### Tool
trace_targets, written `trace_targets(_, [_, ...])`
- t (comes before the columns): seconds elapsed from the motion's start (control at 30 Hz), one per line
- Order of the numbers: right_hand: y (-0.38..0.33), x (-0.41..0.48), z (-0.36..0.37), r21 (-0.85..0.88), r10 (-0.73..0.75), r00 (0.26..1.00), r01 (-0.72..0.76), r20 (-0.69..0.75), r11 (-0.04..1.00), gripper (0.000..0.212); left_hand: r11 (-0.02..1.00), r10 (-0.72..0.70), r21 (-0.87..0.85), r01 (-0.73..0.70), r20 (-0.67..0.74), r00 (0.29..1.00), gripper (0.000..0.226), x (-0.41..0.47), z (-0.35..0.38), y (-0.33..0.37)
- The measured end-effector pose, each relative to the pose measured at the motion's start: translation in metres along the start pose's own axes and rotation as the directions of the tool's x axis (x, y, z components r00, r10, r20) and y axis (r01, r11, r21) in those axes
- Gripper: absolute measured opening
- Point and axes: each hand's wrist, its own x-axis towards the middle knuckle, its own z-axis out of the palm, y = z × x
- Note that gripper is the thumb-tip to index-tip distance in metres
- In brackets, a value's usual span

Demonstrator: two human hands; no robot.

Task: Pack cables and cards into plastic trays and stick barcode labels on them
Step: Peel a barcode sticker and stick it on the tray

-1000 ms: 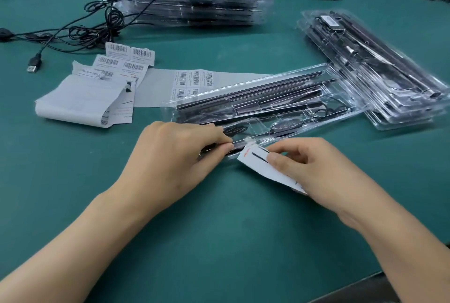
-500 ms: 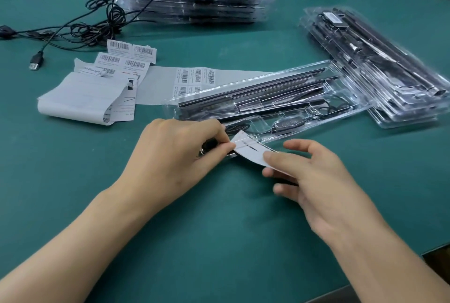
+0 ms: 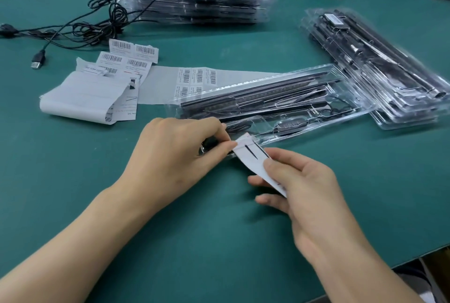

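On the left lie curled paper label sheets point(image 3: 85, 96), matte and printed with barcodes. Our left hand point(image 3: 175, 156) pinches the upper end of the white card point(image 3: 250, 156), thumb and forefinger closed on it. Our right hand point(image 3: 299, 186) grips the card's lower end, thumb on top. The card looks flat, thin and narrow. Its long axis points up-left into the near edge of the glossy clear plastic tray point(image 3: 362, 105), so we judge it slides in there, with the left hand nearer.
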Motion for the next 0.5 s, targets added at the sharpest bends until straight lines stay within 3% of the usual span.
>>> trace_targets(0.5, [-0.0059, 0.0102, 0.0049, -0.061, -0.014, 0.999, 0.017, 0.046, 0.998, 0.013, 1.000, 0.017, 0.019, -0.017, 0.005, 1.000, 0.022, 0.0001, 0.0013, 0.0016])
